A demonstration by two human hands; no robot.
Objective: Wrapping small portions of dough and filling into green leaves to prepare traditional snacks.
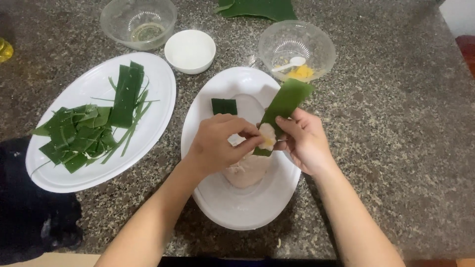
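**A:** Over the middle of the frame, above the white oval plate (208, 198), the right hand (304, 141) is pinching a long green leaf strip (286, 104), and the left hand (217, 143) is closing its fingertips on a small white dough lump (267, 134) sitting on that strip.

**B:** Pressing gently is looking wise; squeezing hard could be splitting the leaf.

**A:** More pale dough (247, 170) is lying just below, and the cut green leaf pieces (81, 133) are waiting on the white plate at left (158, 79).
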